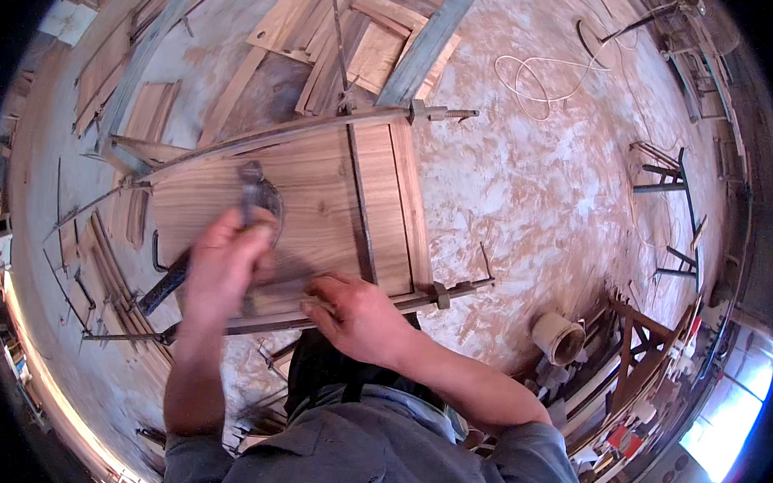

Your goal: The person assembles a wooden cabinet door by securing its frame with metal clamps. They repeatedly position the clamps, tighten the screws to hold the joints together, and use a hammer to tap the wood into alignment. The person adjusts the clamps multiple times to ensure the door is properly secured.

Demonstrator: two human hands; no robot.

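My left hand (pixel 228 255) is closed round a hammer (pixel 167 284), its black handle sticking out toward the lower left. The hammer's dark head (pixel 265 191) is smeared by motion over a brown wooden panel (pixel 320 181). My right hand (pixel 356 314), with curled fingers, rests at the panel's near edge; what its fingertips pinch, if anything, is hidden. One bar clamp (pixel 278 137) runs along the panel's far side. Another bar clamp (pixel 464 289) runs along the near side, partly behind my right hand. A dark bar (pixel 361 205) crosses the panel near its right end.
Wooden boards (pixel 383 49) lie beyond the panel, beside a blue-grey beam (pixel 432 43). A looped pale cord (pixel 547 97) lies on the stained floor (pixel 511 196). At the lower right stand a whitish bucket (pixel 559 338) and stacked wood scraps. Metal frames (pixel 681 204) stand far right.
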